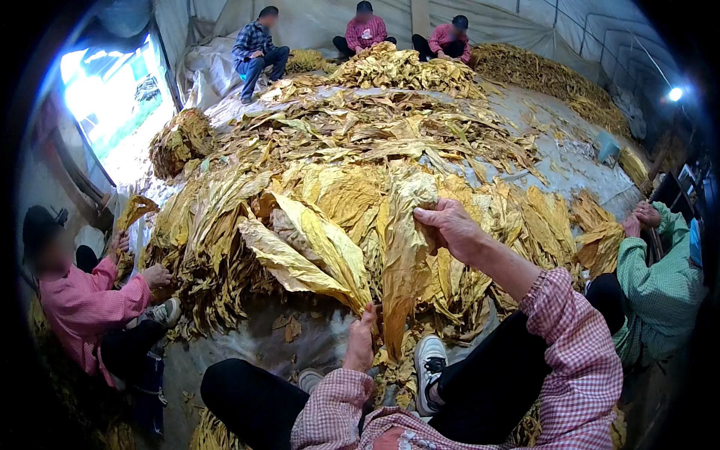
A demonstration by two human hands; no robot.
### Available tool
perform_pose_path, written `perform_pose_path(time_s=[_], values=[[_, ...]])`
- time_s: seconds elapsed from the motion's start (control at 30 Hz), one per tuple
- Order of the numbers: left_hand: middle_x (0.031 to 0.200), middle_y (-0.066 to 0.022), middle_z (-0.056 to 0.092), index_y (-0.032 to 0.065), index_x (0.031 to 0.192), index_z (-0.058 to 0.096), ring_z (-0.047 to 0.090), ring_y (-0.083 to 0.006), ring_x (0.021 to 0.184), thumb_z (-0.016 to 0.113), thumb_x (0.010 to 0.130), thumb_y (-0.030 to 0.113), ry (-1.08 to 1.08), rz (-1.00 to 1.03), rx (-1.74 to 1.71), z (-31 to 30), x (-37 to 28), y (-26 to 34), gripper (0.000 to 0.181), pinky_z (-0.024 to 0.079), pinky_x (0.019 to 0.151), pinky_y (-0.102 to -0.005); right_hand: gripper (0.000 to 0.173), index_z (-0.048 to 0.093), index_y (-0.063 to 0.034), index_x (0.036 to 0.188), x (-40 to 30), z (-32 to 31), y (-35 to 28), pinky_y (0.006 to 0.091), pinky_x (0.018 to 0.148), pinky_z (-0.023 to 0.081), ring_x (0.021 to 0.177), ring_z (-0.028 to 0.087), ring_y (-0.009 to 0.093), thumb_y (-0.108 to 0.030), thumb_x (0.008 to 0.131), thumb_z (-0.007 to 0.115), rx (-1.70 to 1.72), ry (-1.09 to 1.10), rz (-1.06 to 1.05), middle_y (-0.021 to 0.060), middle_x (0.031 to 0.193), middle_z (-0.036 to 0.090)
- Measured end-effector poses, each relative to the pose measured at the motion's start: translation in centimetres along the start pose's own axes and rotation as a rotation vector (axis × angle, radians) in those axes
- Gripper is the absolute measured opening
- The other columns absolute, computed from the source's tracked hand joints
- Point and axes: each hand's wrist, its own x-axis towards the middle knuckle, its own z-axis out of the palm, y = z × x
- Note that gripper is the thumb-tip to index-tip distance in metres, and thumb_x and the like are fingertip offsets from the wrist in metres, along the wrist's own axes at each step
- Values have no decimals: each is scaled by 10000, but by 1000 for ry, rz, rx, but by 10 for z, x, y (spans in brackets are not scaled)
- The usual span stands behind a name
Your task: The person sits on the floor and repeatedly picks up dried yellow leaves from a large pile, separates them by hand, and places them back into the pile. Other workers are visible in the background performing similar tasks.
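Observation:
Low in front of me, my left hand grips the stem ends of several dried yellow tobacco leaves, which fan out up and to the left. My right hand pinches a single pale tobacco leaf near its broad upper end. That leaf hangs down, its narrow end beside my left hand. Behind both hands lies a thick row of yellow tobacco leaves, stem ends towards me on the left part. My thumb covers part of the bundle's stems.
A co-worker in pink handles leaves at left, another in green at right. Several people sit at the far side behind a leaf heap. A tied leaf bundle stands near the bright doorway. My shoe rests close to the row.

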Motion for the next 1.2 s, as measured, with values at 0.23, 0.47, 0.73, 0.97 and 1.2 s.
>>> perform_pose_path(time_s=[0.23, 0.47, 0.73, 0.97, 1.2], values=[[1021, -85, 590, 12, 1169, 468, 599, -201, 904, 481, 867, 478, -92, -77, 113, -16, -4, -8, 555, 511, 759, -320, 115, 476, -3, 845, 16, 22, -8, 287, 443, 490, 458, 476, 136, -108, 849, 523, 85, 252, -59, 49, 640, 513], [872, -76, 599, 3, 1131, 471, 615, -201, 821, 674, 772, 359, -219, -74, 175, 1, -33, 4, 545, 526, 700, -331, 128, 450, -32, 929, 54, 13, 4, 387, 524, 575, 606, 590, 154, -142, 889, 502, 112, 342, -153, 47, 733, 549], [646, 6, 515, 10, 948, 587, 441, -72, 511, 636, 802, 96, -53, -90, 398, 16, -54, 18, 177, 330, 460, -218, 175, 559, -2, 898, 64, 38, -13, 284, 518, 546, 640, 549, 125, -174, 879, 535, 156, 189, -171, 48, 739, 543], [692, -3, 541, 14, 997, 582, 478, -75, 573, 622, 825, 113, -169, -134, 567, 24, -81, 44, 203, 372, 498, -219, 211, 568, 23, 883, 83, 52, -28, 347, 553, 565, 701, 611, 215, -187, 873, 549, 87, 5, -65, 80, 771, 524], [676, -33, 567, -2, 986, 578, 476, -81, 546, 614, 833, 99, -81, 256, 295, 27, -42, 58, 187, 361, 463, -210, 254, 547, 2, 981, 106, 48, -81, 328, 643, 535, 782, 588, 191, -233, 899, 495, 124, -174, -230, 102, 853, 577]])
